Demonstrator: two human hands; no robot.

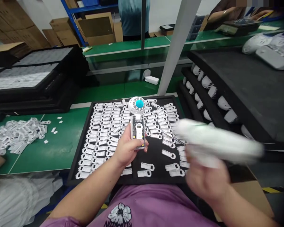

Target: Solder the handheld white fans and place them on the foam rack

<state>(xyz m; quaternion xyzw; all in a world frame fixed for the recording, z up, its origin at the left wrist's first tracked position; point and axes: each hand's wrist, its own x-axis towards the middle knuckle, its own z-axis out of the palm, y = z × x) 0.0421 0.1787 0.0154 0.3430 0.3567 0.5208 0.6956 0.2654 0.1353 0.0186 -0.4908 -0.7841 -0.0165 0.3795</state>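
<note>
My left hand (pixel 130 143) is closed round the handle of a small white fan (pixel 137 105) with a turquoise centre. The handle's inner parts face up, and my thumb rests on its lower end. To the right, my right hand (pixel 207 176) is wrapped round a long white object (pixel 217 140), blurred by motion; a thin metal shaft (pixel 174 137) points from it toward the fan. Beneath both hands lies a black foam tray (pixel 153 157) bearing rows of white oval-ended plates (pixel 168 154).
A pile of white plates (pixel 21 134) lies on the green table (pixel 61 151) at left. Black trays (pixel 38 75) are stacked behind it. More foam trays (pixel 232 82) with white fans stand at right. A slanted grey post (pixel 176 47) rises beyond the tray. Another person (pixel 133 19) stands behind.
</note>
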